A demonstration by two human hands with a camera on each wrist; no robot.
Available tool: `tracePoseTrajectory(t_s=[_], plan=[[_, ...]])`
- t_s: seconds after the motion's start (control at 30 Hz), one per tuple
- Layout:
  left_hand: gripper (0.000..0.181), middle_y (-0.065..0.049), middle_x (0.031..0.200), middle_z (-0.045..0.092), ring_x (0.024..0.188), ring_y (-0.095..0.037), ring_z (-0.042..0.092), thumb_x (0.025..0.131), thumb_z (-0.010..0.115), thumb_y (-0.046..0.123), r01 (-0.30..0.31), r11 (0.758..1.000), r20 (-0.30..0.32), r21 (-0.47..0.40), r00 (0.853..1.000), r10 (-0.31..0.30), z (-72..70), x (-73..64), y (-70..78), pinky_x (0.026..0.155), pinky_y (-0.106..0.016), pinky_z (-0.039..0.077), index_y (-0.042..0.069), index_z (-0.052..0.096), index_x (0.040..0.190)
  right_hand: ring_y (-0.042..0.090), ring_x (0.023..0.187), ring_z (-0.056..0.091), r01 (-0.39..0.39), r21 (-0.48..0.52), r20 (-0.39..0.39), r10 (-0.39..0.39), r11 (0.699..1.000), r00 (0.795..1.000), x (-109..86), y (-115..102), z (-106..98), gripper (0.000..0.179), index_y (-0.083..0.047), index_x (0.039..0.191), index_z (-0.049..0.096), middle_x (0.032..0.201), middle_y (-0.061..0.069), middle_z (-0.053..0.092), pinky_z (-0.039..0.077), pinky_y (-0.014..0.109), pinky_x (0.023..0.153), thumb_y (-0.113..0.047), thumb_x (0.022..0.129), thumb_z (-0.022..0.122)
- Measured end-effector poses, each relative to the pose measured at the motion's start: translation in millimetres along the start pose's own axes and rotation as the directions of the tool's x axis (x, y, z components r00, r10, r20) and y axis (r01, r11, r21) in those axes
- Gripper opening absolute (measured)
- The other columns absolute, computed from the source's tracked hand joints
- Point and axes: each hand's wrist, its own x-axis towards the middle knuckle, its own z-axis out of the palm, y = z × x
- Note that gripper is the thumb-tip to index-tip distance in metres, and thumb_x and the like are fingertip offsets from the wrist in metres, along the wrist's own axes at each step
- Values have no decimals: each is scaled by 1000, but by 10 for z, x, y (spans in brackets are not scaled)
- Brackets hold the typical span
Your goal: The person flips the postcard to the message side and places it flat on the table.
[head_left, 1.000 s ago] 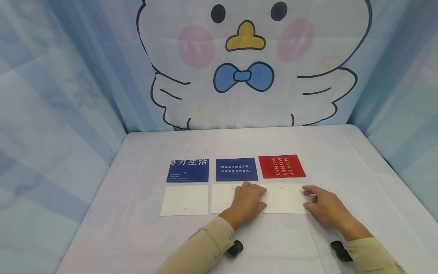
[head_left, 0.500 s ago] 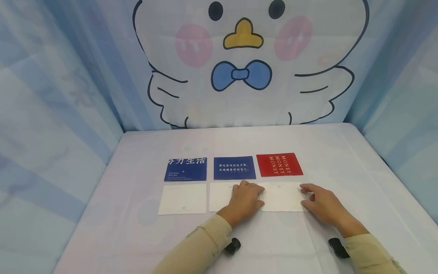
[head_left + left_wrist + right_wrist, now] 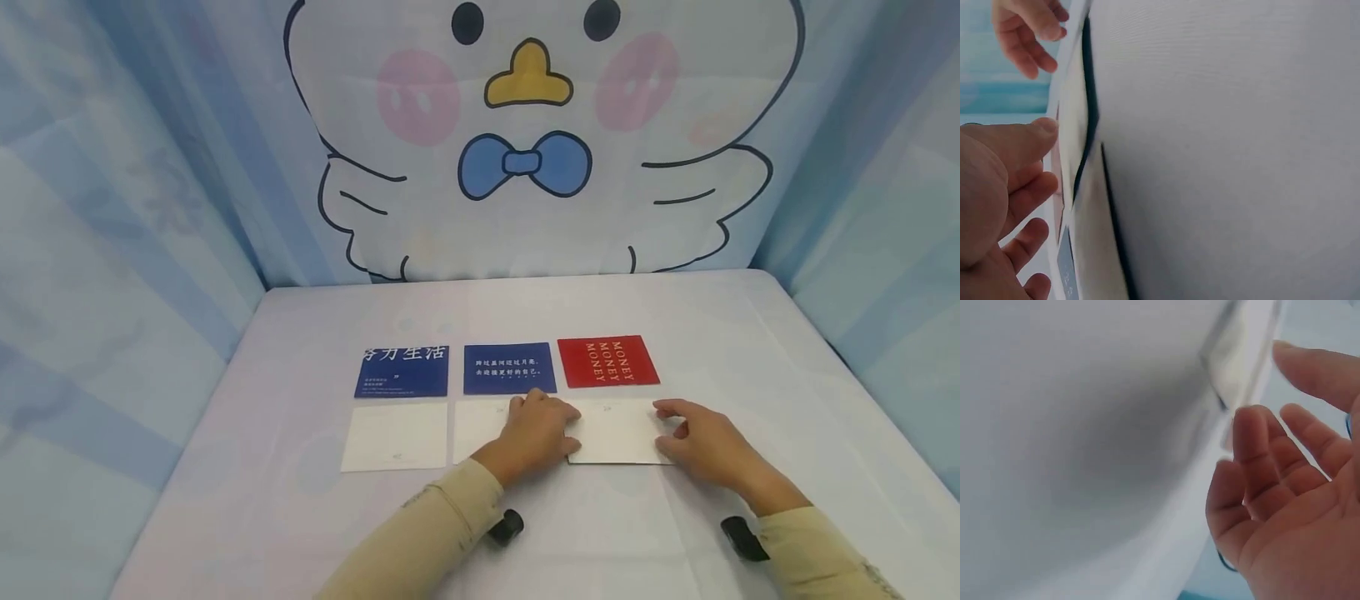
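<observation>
Three white cards lie in a near row: a left one (image 3: 395, 437), a middle one (image 3: 476, 433) partly under my left hand (image 3: 534, 433), and a right one (image 3: 615, 433) with a dark line along its near edge. My left hand's thumb and index finger are at the right card's left edge. At its opposite edge are the thumb and index finger of my right hand (image 3: 708, 446). Both wrist views show relaxed, spread fingers; firm contact cannot be made out. Beyond them lie two blue cards, one left (image 3: 405, 379) and one centre (image 3: 510, 375), and a red "MONEY" card (image 3: 607, 362).
A pale cloth (image 3: 247, 517) covers the table. Patterned curtains (image 3: 97, 208) hang left and right, with a cartoon backdrop (image 3: 525, 225) behind. Small black devices show by the left wrist (image 3: 507, 527) and right wrist (image 3: 744, 539).
The whole head view has shifted slightly left. The right white card's near edge now shows a dark line that was fainter before. Both hands keep nearly the same place at that card.
</observation>
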Motion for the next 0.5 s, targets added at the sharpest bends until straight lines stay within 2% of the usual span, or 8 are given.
tracePoseTrajectory(t_s=[0.13, 0.27, 0.4, 0.5], plan=[[40, 7, 123, 68, 118, -17, 51, 92, 74, 36, 9, 998, -35, -68, 999, -12, -159, 116, -33, 97, -39, 40, 23, 69, 129, 34, 96, 59, -11, 49, -49, 14, 999, 999, 66, 17, -218, 57, 3, 140, 49, 126, 26, 58, 57, 44, 73, -23, 93, 69], [46, 4, 129, 65, 124, -19, 49, 92, 74, 35, 22, 998, -69, -57, 997, -26, -292, 268, -77, 101, -42, 40, 22, 65, 135, 41, 101, 59, 10, 7, -65, -10, 1000, 998, 233, 12, -356, 56, 3, 140, 49, 126, 30, 57, 58, 47, 74, -23, 94, 69], [55, 4, 135, 61, 128, -19, 46, 90, 76, 36, 52, 998, -44, -45, 998, -54, -329, 429, -110, 105, -42, 38, 22, 59, 141, 48, 111, 54, -10, -30, -25, 9, 1000, 1000, 469, 18, -355, 62, 3, 144, 43, 131, 33, 51, 54, 54, 84, -19, 93, 70], [60, 5, 135, 61, 127, -18, 45, 88, 78, 37, 84, 995, -11, -48, 996, -85, -292, 535, -122, 104, -39, 38, 24, 58, 143, 52, 123, 46, -31, -45, 24, 33, 998, 999, 643, 43, -318, 70, 3, 149, 37, 141, 35, 42, 48, 60, 92, -17, 92, 71]])
